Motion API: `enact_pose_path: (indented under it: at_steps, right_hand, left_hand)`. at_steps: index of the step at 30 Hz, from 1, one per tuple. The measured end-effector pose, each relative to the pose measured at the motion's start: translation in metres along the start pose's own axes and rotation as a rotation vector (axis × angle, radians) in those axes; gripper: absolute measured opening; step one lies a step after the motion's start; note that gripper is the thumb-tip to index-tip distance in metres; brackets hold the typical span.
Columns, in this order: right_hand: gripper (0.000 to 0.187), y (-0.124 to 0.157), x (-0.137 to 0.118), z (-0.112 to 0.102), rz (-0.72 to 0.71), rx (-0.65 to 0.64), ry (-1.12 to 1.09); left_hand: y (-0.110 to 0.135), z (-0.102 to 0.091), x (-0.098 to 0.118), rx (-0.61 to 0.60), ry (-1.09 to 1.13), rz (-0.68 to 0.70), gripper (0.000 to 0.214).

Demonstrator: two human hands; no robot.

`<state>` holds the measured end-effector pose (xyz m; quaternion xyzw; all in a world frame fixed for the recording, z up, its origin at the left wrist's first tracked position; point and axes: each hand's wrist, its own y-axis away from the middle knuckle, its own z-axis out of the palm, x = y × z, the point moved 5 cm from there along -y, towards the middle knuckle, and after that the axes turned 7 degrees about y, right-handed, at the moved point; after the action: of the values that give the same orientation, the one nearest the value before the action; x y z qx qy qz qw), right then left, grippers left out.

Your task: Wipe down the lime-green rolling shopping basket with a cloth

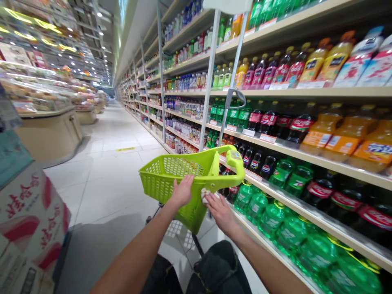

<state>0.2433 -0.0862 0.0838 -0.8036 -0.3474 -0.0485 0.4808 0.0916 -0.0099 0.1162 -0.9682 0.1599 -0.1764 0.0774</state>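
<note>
A lime-green plastic shopping cart [171,167] stands in front of me, turned sideways, its handle toward the shelves on the right. My left hand [183,191] grips the near rim of its basket, with the fingers close together. Against the basket's side below the handle, my right hand [219,210] presses a crumpled white cloth [205,196]. The fingers of that hand lie over the cloth and partly hide it. Through the perforated wall I can see only part of the basket's inside.
Tall shelves [275,143] full of drink bottles run along the right side. On the left are printed cartons [33,220] and, beyond them, a food display counter [49,134]. A tiled aisle [107,134] stretches ahead. My bent knees [219,269] are close below the cart.
</note>
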Motion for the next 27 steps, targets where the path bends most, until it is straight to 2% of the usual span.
enact_pose_path:
  at_steps: [2,6,7,9,12,14,16,19,21,25,27]
  right_hand:
    - [0.030,0.001,0.000,0.000,-0.013,-0.006,-0.021]
    - [0.034,-0.010,0.029,-0.013,0.175,0.037,0.022]
    - [0.034,-0.010,0.031,-0.013,0.184,0.031,0.035]
    - [0.032,-0.004,0.024,-0.005,0.110,-0.005,0.042]
    - [0.029,0.020,0.001,0.011,-0.060,-0.073,0.024]
    - [0.028,0.031,-0.005,0.012,-0.103,-0.103,0.015]
    - [0.030,0.028,0.005,0.002,-0.081,-0.101,0.024]
    - [0.031,0.011,0.035,-0.018,0.029,-0.059,0.053]
    - [0.030,0.006,0.042,-0.020,0.048,-0.063,0.043]
    - [0.031,0.031,0.011,0.004,-0.091,-0.137,-0.009]
    - [0.031,0.044,-0.003,0.011,-0.113,-0.147,-0.018]
  left_hand:
    - [0.001,0.001,-0.002,-0.007,-0.007,-0.005,0.072]
    - [0.003,0.007,-0.009,-0.003,-0.044,-0.049,0.074]
    - [0.004,0.009,-0.009,-0.002,-0.052,-0.052,0.075]
    - [0.005,0.012,-0.008,-0.002,-0.060,-0.061,0.076]
    - [0.007,0.016,-0.005,-0.007,-0.064,-0.040,0.075]
    - [0.008,0.016,-0.004,0.001,-0.067,-0.012,0.075]
    - [0.009,0.015,-0.004,0.016,-0.068,-0.006,0.074]
    - [0.011,0.015,-0.005,0.025,-0.062,-0.045,0.074]
    - [0.012,0.016,-0.004,0.014,-0.056,-0.073,0.074]
    - [0.013,0.016,-0.001,-0.001,-0.055,-0.057,0.075]
    - [0.014,0.016,-0.003,0.003,-0.056,-0.027,0.076]
